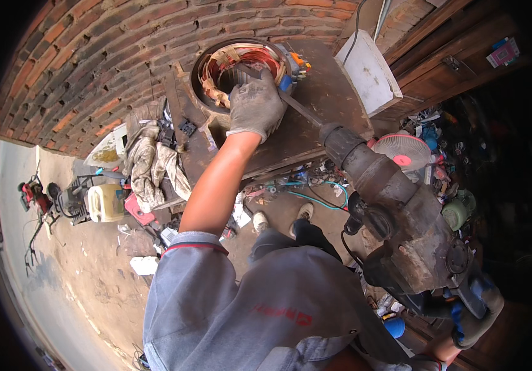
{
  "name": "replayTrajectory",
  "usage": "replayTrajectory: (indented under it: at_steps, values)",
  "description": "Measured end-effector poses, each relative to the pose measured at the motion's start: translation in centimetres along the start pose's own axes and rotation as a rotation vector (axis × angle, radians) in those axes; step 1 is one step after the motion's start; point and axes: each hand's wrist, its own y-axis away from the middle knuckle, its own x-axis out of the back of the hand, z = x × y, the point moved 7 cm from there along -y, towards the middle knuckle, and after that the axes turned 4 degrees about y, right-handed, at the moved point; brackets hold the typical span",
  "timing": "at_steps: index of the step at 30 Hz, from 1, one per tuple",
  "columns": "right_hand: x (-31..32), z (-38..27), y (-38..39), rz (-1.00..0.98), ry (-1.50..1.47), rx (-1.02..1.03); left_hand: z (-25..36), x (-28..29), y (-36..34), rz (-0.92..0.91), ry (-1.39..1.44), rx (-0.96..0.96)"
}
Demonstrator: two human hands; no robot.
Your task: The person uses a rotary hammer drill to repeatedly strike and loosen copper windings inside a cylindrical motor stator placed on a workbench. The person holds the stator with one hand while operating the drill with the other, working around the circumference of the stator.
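My left hand [255,108], in a grey work glove, has its fingers closed round the steel bit [303,112] at the rim of a motor stator [205,72] with copper windings inside. The stator lies on a worn, dark work surface [328,74]. The bit leads back to a large, dirty rotary hammer [390,204], angled from the lower right up toward the stator. My right hand [476,315], gloved in grey and blue, grips the hammer's rear handle at the lower right. The bit's tip is hidden by my left hand and the windings.
A brick wall stands behind the bench. Crumpled cloth [148,167] hangs at the bench's left. A yellowish jerrycan [105,204] and machinery [68,201] sit on the ground at left. A pink fan [402,154], a green motor [458,210], cords and clutter surround my feet and the right side.
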Motion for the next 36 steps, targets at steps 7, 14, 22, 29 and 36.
replayTrajectory:
  at_steps: [7, 14, 22, 29, 36]
  values:
    - [0.2, -2.0, 0.1, 0.094, 0.124, 0.042, -0.2, -0.1, 0.3, 0.053, -0.027, -0.003]
    - [0.3, -2.0, 0.6, 0.148, 0.251, -0.013, 0.1, 1.3, 0.6, 0.121, -0.089, -0.045]
    - [0.5, 0.2, 2.5, 0.164, 0.179, -0.078, -0.3, 0.7, 0.6, 0.089, -0.014, -0.017]
    - [1.3, 1.2, 3.0, 0.179, 0.155, -0.125, -0.6, 0.7, 0.4, 0.048, -0.025, 0.018]
    - [3.0, 2.0, 4.9, 0.133, 0.229, -0.092, -0.8, 0.3, 0.6, 0.084, 0.018, 0.01]
